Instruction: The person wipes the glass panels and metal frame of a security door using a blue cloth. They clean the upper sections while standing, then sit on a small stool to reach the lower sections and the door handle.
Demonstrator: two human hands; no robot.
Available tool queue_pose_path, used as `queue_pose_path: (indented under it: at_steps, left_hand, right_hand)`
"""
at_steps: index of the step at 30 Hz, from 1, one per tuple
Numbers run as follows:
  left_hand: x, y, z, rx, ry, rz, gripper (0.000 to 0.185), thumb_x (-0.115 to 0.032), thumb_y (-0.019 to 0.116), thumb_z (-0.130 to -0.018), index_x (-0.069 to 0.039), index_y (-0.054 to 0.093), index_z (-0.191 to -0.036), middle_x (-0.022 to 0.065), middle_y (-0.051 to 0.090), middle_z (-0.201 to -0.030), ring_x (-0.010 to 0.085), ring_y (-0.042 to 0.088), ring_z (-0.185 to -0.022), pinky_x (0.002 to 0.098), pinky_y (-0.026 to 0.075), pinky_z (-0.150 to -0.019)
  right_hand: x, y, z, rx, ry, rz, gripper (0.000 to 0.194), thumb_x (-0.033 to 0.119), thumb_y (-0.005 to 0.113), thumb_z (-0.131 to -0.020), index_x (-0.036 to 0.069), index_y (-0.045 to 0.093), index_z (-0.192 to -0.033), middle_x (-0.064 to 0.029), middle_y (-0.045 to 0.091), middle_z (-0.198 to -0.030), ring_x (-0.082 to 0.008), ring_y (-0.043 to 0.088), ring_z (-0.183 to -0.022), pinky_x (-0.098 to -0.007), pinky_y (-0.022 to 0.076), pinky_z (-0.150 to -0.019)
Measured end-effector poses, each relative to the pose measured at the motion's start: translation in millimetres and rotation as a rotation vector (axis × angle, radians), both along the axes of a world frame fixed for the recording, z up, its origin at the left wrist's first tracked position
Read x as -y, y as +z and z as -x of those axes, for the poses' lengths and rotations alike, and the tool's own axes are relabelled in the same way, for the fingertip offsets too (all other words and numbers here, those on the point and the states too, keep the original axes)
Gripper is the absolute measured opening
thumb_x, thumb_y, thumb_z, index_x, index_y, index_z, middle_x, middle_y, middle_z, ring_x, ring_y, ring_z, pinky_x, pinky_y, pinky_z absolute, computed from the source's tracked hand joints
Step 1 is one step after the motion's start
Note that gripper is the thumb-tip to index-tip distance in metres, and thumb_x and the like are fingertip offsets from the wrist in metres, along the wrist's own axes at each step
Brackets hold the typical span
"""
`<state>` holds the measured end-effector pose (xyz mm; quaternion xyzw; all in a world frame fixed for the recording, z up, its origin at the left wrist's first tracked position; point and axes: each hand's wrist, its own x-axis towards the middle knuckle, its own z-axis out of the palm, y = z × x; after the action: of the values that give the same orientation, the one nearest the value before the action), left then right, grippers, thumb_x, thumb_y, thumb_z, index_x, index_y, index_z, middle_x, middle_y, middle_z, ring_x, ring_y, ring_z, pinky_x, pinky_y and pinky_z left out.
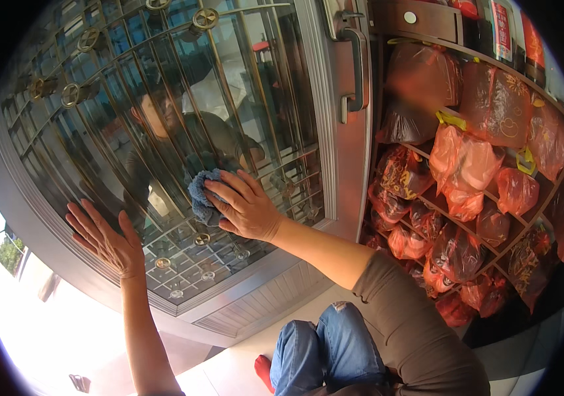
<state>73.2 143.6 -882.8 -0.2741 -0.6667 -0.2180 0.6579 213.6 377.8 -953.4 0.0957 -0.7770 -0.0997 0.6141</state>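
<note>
A blue-grey cloth (205, 197) is bunched under my right hand (247, 208), which presses it flat on the glass pane (113, 163) of a metal-framed door, near the middle. My left hand (108, 240) lies spread at the pane's lower left side, by the frame, with nothing in it. Metal bars with round ornaments cross the pane, and a person's reflection shows in the glass. The palm side of my right hand is hidden against the cloth.
The door's handle (358, 69) is at the upper right. Beyond it, a shelf rack (517, 218) holds several red plastic bags (465, 163). Below are my knees in jeans (321, 346) over a pale floor (232, 366). Bright outdoor light enters at the left.
</note>
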Motion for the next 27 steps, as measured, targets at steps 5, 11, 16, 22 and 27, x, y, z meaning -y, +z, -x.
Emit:
queue_pose_path:
  at_steps: [5, 11, 16, 22, 27]
  left_hand:
    - [-30, -53, -4, 0.000, -0.023, 0.100, 0.074, -0.050, 0.042, -0.097, -0.010, 0.018, -0.154, 0.0120, 0.012, -0.161, 0.0365, 0.003, -0.148, 0.0568, 0.000, -0.115]
    - [-45, -68, -7, -0.011, 0.072, 0.014, 0.073, -0.053, 0.037, -0.098, -0.010, 0.018, -0.154, 0.0125, 0.010, -0.161, 0.0362, 0.009, -0.147, 0.0575, 0.009, -0.115]
    - [-43, -67, -8, 0.000, 0.089, 0.006, 0.075, -0.057, 0.034, -0.098, -0.010, 0.018, -0.154, 0.0139, 0.012, -0.160, 0.0376, 0.009, -0.147, 0.0597, 0.010, -0.114]
    - [-42, -65, -7, 0.001, 0.065, -0.002, 0.078, -0.061, 0.035, -0.096, -0.010, 0.020, -0.153, 0.0153, 0.012, -0.160, 0.0380, 0.009, -0.147, 0.0598, 0.009, -0.114]
    - [-33, -67, 0, 0.042, 0.049, 0.000, 0.082, -0.064, 0.036, -0.094, -0.010, 0.021, -0.153, 0.0156, 0.013, -0.160, 0.0378, 0.008, -0.147, 0.0598, 0.009, -0.115]
  right_hand:
    - [-50, -143, -39, 0.065, -0.209, 0.149, 0.042, 0.019, 0.071, -0.074, 0.014, 0.066, -0.115, -0.0006, 0.047, -0.138, -0.0238, 0.042, -0.130, -0.0470, 0.0327, -0.108]
    - [-87, -282, -76, -0.090, -0.396, 0.608, 0.032, 0.004, 0.067, -0.073, 0.005, 0.065, -0.105, -0.0098, 0.049, -0.133, -0.0327, 0.046, -0.124, -0.0462, 0.0390, -0.099]
    - [-64, -312, -55, -0.302, -0.365, 1.037, 0.037, -0.002, 0.063, -0.075, -0.001, 0.061, -0.112, -0.0194, 0.047, -0.132, -0.0390, 0.047, -0.120, -0.0482, 0.0387, -0.100]
    - [32, -302, -8, -0.387, -0.201, 1.422, 0.046, -0.001, 0.060, -0.081, -0.001, 0.053, -0.126, -0.0239, 0.040, -0.137, -0.0421, 0.042, -0.124, -0.0456, 0.0393, -0.101]
    - [100, -316, -14, -0.050, -0.047, 1.560, 0.041, 0.012, 0.063, -0.083, 0.002, 0.056, -0.123, -0.0217, 0.046, -0.132, -0.0383, 0.050, -0.118, -0.0389, 0.0451, -0.096]
